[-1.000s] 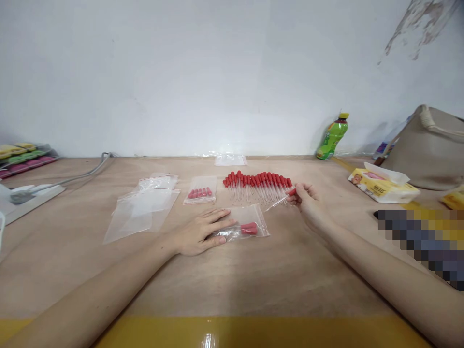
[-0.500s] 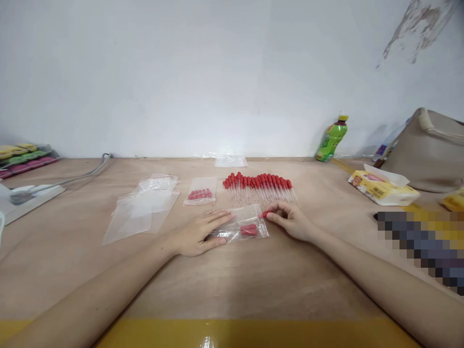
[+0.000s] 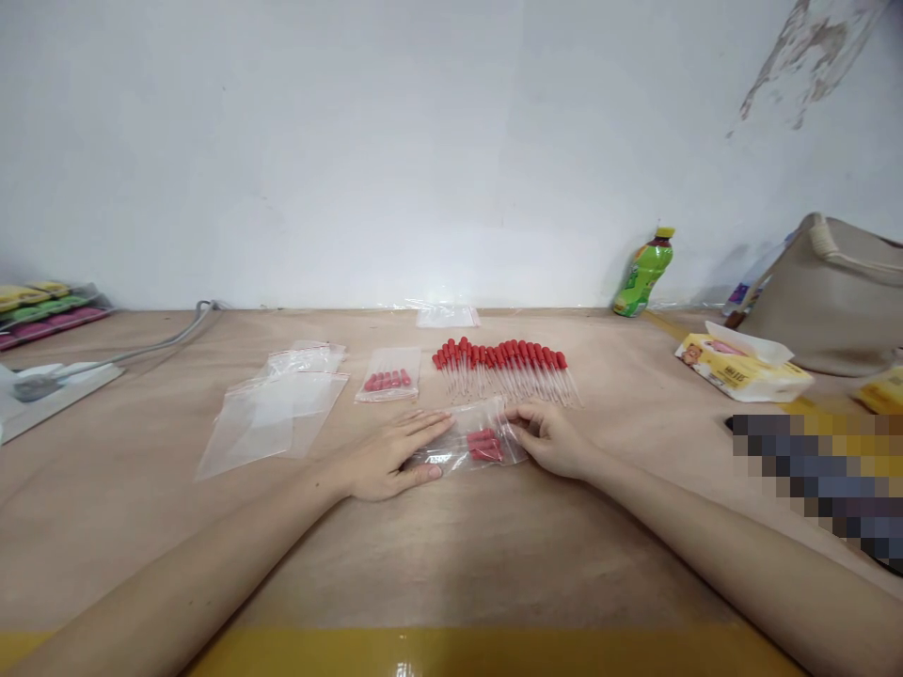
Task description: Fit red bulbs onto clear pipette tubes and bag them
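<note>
A clear zip bag lies flat on the table in front of me with several red-bulbed droppers inside. My left hand rests flat over its left end, fingers stretched out. At the bag's right edge, my right hand has its thumb and fingers curled together and touching the plastic; what lies between the fingertips is hidden. Just behind the bag, a row of loose droppers with red bulbs points its clear stems toward me. Another zip bag with several droppers in it lies behind my left hand.
Flat zip bags overlap on the left, and another bag lies by the wall. A power strip with a cable sits far left. On the right are a green bottle, a tissue pack and a beige bag.
My right hand has moved left to the bag's edge. The red bulb it held outside the bag is now inside beside the others. My left hand has stayed put.
</note>
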A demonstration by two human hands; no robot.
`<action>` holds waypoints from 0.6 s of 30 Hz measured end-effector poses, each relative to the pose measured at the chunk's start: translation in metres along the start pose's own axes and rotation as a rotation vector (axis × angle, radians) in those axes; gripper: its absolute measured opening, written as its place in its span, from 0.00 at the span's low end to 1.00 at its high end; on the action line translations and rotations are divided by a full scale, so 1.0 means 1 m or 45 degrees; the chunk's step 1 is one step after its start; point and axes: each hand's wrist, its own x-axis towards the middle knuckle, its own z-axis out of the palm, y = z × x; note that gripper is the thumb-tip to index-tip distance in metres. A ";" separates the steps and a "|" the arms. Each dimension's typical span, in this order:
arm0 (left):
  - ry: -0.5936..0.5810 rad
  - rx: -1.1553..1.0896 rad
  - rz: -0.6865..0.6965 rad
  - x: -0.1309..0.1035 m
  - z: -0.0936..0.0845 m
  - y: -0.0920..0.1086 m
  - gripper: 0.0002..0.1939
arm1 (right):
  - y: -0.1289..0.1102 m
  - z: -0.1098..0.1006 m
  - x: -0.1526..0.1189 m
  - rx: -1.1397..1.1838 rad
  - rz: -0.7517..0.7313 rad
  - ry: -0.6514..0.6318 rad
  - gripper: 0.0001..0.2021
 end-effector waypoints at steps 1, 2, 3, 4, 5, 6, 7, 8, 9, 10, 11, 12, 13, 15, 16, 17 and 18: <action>-0.002 0.000 0.002 0.000 0.001 -0.001 0.30 | 0.002 -0.002 0.001 0.001 0.037 0.041 0.09; -0.004 0.000 0.005 0.000 0.001 -0.002 0.30 | 0.004 -0.005 0.004 -0.008 0.074 0.092 0.09; -0.006 0.000 0.008 0.000 0.002 -0.003 0.30 | 0.005 -0.009 0.008 -0.038 0.100 0.148 0.09; -0.008 0.001 0.009 0.001 0.002 -0.003 0.30 | 0.007 -0.013 0.013 -0.093 0.109 0.203 0.09; -0.011 0.003 0.008 0.001 0.003 -0.004 0.30 | 0.008 -0.016 0.020 -0.172 0.104 0.243 0.08; -0.014 0.005 0.005 0.001 0.003 -0.004 0.30 | 0.008 -0.019 0.028 -0.270 0.091 0.268 0.08; -0.018 0.010 0.002 0.001 0.003 -0.004 0.30 | 0.009 -0.021 0.038 -0.378 0.081 0.278 0.08; -0.020 0.015 0.000 0.001 0.003 -0.004 0.30 | 0.009 -0.021 0.048 -0.484 0.084 0.269 0.08; -0.023 0.020 -0.001 0.001 0.003 -0.003 0.30 | 0.009 -0.021 0.059 -0.582 0.100 0.252 0.09; -0.027 0.024 -0.002 0.001 0.002 -0.003 0.30 | 0.010 -0.018 0.070 -0.670 0.125 0.235 0.10; -0.030 0.027 -0.005 0.001 0.002 -0.002 0.30 | 0.010 -0.015 0.081 -0.741 0.152 0.236 0.11; -0.032 0.030 -0.006 0.000 0.001 -0.002 0.30 | 0.011 -0.011 0.091 -0.797 0.160 0.225 0.12; -0.036 0.034 -0.006 0.000 0.001 -0.001 0.30 | 0.012 -0.006 0.100 -0.845 0.165 0.216 0.13; -0.043 0.049 -0.006 0.000 0.000 0.000 0.30 | 0.014 0.002 0.115 -0.902 0.203 0.177 0.15; -0.046 0.059 -0.004 0.000 0.000 0.001 0.31 | 0.016 0.006 0.120 -0.911 0.233 0.149 0.15; -0.049 0.070 -0.002 0.000 0.000 0.001 0.31 | 0.017 0.009 0.125 -0.909 0.266 0.120 0.15; -0.053 0.080 0.000 0.001 -0.001 0.001 0.31 | 0.019 0.012 0.128 -0.897 0.295 0.093 0.15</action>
